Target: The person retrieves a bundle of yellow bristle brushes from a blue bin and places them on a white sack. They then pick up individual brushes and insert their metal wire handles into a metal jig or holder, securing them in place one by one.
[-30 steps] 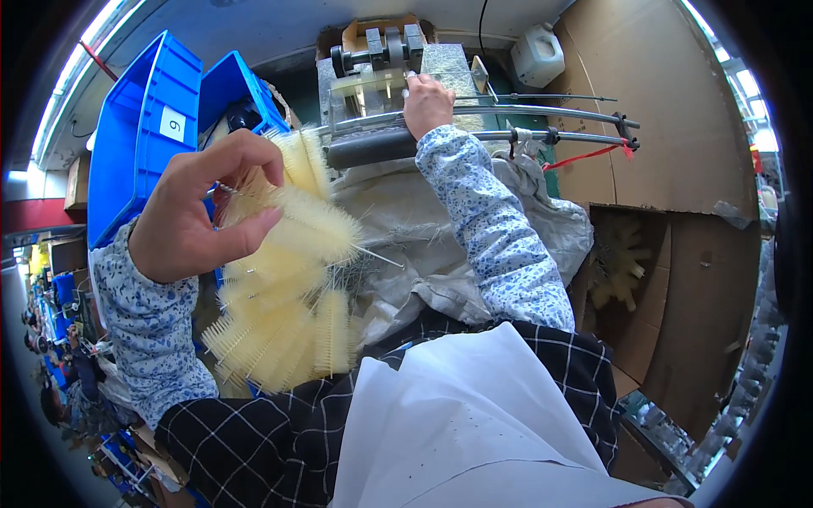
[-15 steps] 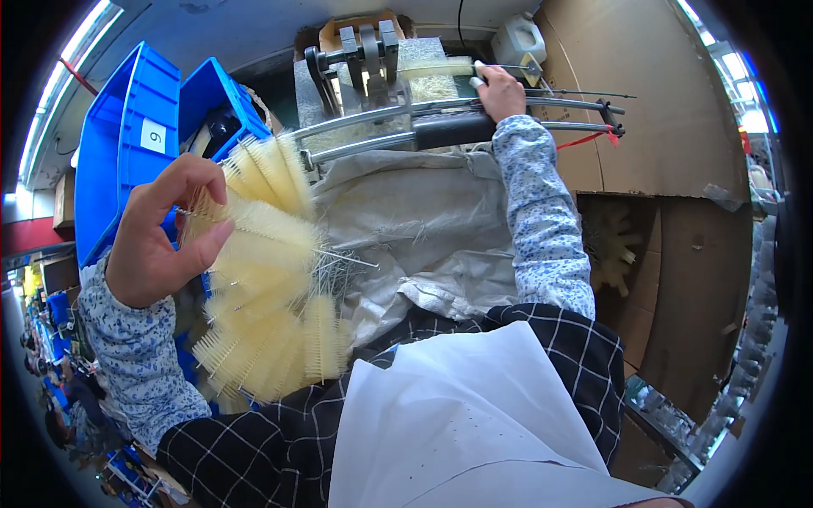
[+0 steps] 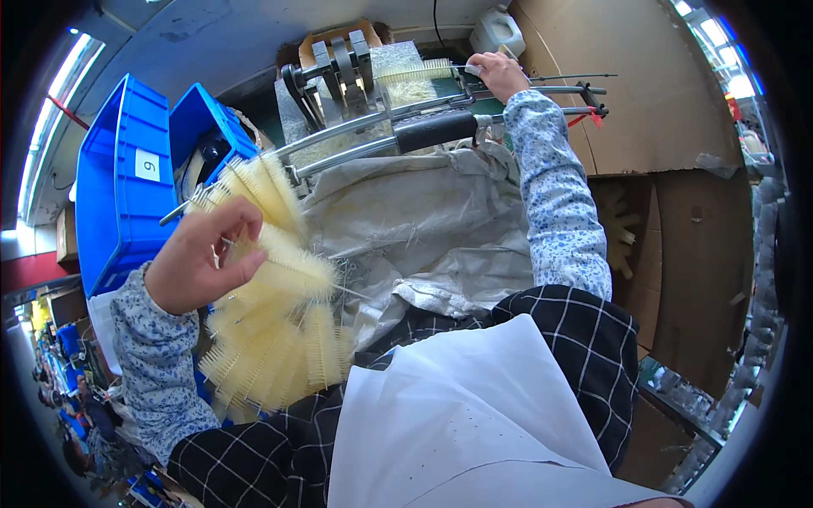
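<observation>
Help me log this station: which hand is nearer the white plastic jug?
Right. The right hand is just below the white plastic jug; the left hand is far off, gripping pale yellow bristle brushes.

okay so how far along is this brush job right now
Done: cannot tell; no finished pile is clearly visible. In hand: the left hand grips a bundle of pale yellow brushes, and the right hand holds one brush at the machine. Left: the whole bundle, judging by its size.
</observation>
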Motion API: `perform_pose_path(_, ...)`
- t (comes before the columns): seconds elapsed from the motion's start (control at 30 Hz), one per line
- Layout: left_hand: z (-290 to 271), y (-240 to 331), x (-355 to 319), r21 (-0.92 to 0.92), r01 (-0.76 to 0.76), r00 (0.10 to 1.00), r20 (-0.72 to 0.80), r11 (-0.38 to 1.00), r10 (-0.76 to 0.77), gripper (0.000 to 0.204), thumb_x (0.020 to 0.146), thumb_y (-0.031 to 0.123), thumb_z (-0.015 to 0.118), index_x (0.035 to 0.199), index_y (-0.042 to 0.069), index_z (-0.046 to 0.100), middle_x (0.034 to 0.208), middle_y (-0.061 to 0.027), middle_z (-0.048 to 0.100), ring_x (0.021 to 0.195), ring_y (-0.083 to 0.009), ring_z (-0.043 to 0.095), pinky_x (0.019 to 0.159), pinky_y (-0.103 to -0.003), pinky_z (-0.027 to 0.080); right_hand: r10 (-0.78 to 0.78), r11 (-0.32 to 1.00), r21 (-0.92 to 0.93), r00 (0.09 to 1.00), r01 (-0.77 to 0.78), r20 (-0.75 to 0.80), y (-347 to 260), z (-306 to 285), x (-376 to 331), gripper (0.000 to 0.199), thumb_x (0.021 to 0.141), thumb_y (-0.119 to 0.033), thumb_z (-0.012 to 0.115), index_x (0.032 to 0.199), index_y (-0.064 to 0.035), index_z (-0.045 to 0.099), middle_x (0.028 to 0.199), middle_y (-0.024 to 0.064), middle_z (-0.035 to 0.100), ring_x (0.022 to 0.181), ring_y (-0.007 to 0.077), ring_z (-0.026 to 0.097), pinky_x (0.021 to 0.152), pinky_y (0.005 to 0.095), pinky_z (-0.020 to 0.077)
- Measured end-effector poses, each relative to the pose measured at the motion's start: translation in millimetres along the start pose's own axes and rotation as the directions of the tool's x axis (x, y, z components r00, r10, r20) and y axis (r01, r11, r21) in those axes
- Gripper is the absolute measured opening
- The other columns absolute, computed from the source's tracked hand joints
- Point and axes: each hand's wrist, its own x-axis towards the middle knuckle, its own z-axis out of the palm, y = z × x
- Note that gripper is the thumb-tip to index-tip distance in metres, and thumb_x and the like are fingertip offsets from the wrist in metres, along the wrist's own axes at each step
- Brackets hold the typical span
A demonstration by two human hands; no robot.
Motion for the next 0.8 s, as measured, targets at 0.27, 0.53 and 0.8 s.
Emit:
perform_pose_path(0.27,32,3,-1,0.742,-0.102,0.993,0.042,0.663,0.106,0.018,0.065,0.011,0.061,0.081,0.009,0.054,0.095,-0.0072,0.051,0.099,-0.0206,0.045,0.088,-0.037,0.029,-0.021,0.869,0.495,0.998,-0.008,0.053,1,-83,-86,0.018,0.08,0.006,0.048,0.094,0.0006,0.056,0.087,0.0049,0.057,0.083,0.0108,0.055,0.074,0.025,0.0442)
perform_pose_path(0.53,42,54,67,-0.049,-0.11,0.989,-0.109,0.993,0.104,0.043,0.075,0.028,0.064,0.11,0.008,0.051,0.101,-0.0084,0.053,0.081,-0.0169,0.053,0.074,-0.03,0.042,-0.205,0.699,0.703,0.979,0.129,0.024,-60,-107,-169,0.022,0.073,0.004,0.055,0.095,-0.0022,0.059,0.087,0.0088,0.058,0.083,0.0196,0.054,0.073,0.028,0.0441)
perform_pose_path(0.8,62,44,75,-0.149,0.075,0.986,0.159,0.986,-0.051,0.019,0.082,0.014,0.054,0.098,0.005,0.047,0.068,-0.0006,0.046,0.059,-0.0075,0.044,0.054,-0.022,0.038,-0.027,0.587,0.809,1.0,0.024,-0.01,-33,-44,-162,0.016,0.084,-0.014,0.052,0.092,-0.0035,0.061,0.087,0.0036,0.059,0.079,0.0153,0.055,0.074,0.0276,0.0441)
